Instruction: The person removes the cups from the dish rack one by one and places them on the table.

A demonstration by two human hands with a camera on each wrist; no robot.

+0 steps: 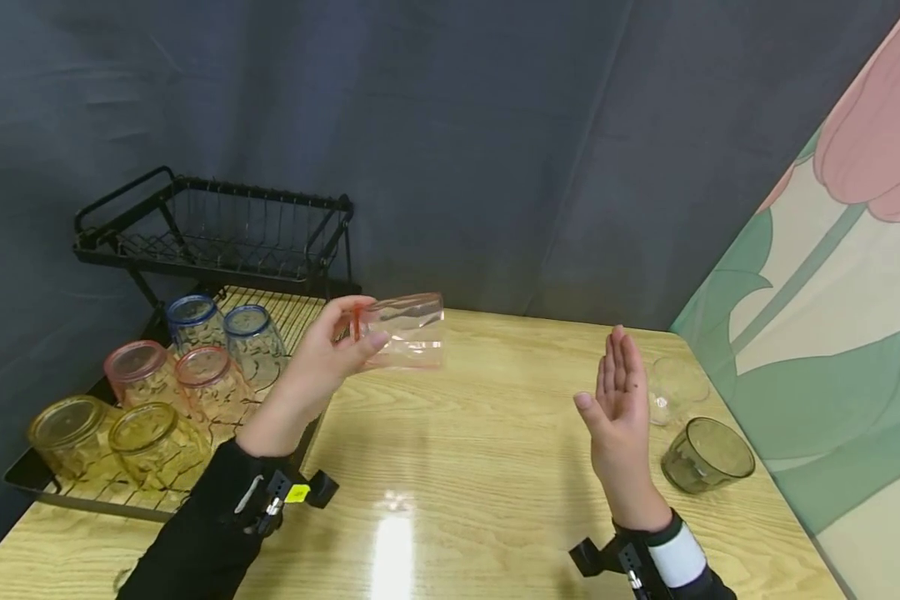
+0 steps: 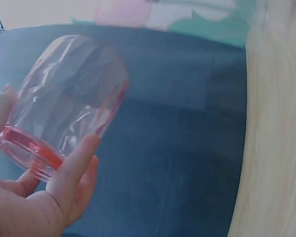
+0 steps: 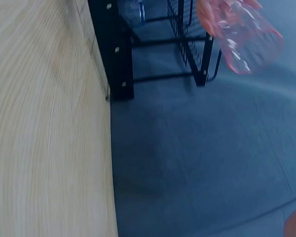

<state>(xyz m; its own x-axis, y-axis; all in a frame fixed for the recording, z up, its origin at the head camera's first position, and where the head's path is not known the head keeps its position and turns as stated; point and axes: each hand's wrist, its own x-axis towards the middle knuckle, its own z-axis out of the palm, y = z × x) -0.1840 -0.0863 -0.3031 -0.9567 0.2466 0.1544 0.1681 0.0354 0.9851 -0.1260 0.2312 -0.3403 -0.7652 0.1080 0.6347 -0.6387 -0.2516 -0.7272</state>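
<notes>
Head view. A pink glass [image 1: 405, 331] is held on its side above the wooden table [image 1: 495, 467] by the left hand [image 1: 330, 354], whose fingers and thumb are curled round the thick base end, while the open mouth is turned toward the right. The right hand [image 1: 621, 408] is raised edge-on over the table with fingers straight and together, nothing being held. Just beside it, to the right, a clear glass [image 1: 675, 387] and an olive-green glass [image 1: 707, 454] are seen on the table. At the left, a black dish rack [image 1: 217, 237] is shown, its lower tray bearing inverted glasses: two blue-rimmed glasses [image 1: 221, 333], two pink glasses [image 1: 176, 379] and two amber glasses [image 1: 112, 437]. A dark curtain [image 1: 457, 125] is hung behind, and a floral panel [image 1: 832, 292] is set at the right.

Left wrist view. The pink glass [image 2: 64, 106] is shown close up, pinched at its reddish base between the thumb and fingers [image 2: 71, 165], against the dark curtain.

Right wrist view. The pink glass [image 3: 241, 34] is seen at the upper right, in front of the rack's legs [image 3: 123, 59]; the table edge [image 3: 44, 123] fills the left. The right hand itself cannot be made out here.
</notes>
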